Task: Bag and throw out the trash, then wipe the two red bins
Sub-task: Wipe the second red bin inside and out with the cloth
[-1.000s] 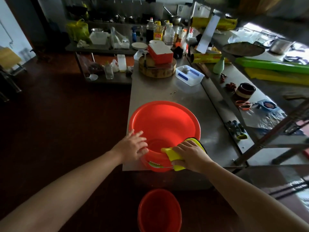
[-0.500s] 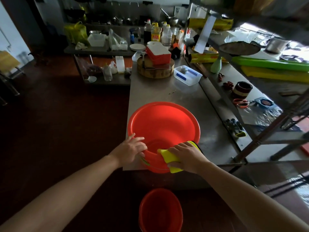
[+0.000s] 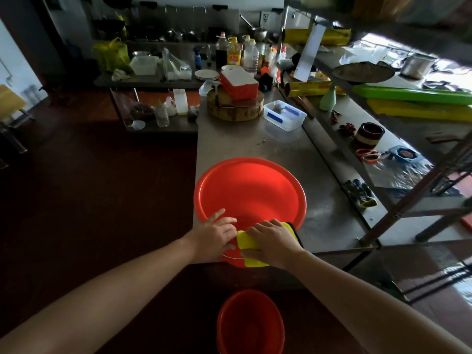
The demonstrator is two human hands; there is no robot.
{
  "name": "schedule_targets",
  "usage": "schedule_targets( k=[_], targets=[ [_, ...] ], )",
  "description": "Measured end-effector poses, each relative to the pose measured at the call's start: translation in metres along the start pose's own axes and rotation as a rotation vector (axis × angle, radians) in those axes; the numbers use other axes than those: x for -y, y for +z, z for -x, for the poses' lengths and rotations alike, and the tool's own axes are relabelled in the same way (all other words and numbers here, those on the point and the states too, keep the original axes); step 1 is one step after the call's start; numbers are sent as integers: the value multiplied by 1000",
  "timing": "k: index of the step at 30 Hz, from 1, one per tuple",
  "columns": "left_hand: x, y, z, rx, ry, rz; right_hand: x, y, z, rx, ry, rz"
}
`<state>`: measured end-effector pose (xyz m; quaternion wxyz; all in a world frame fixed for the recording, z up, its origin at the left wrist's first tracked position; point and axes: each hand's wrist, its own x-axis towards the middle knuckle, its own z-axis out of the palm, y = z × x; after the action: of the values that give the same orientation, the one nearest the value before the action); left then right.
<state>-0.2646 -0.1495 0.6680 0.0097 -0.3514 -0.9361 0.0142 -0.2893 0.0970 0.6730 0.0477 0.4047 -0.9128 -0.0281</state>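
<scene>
Since one second ago: fingers point(image 3: 255, 229) of my right hand point(image 3: 270, 241) slid the yellow cloth point(image 3: 245, 241) left along the near rim, now touching my left hand point(image 3: 214, 236). Right fingers curl round the cloth. Left fingers lie straight, bracing the red bin point(image 3: 250, 190). It overhangs the desk point(image 3: 255, 139) edge, so hard downward wiping could tip it off.

- Centre of frame: red basin point(image 3: 250, 190), smooth glossy plastic.
- Lower centre: yellow cloth point(image 3: 249, 241), soft matt fabric.
- Middle: counter point(image 3: 229, 144), brushed metal with a dull sheen.
- Upper centre: chopping block point(image 3: 235, 112), rough bare wood.
- Bottom edge: red bucket point(image 3: 250, 325), smooth plastic.
</scene>
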Motion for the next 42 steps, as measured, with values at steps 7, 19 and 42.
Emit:
schedule_targets(
  k=[7, 19, 42],
  targets=[
    [30, -1, 12, -2, 6, 54, -33, 6, 18, -116, -83, -57],
    [35, -19, 0, 183, -28, -33, -32, 5, 2, -195, -95, 20],
    [26, 0, 21, 68, -112, 14, -27, 10, 13, -210, -16, -58]
  ],
)
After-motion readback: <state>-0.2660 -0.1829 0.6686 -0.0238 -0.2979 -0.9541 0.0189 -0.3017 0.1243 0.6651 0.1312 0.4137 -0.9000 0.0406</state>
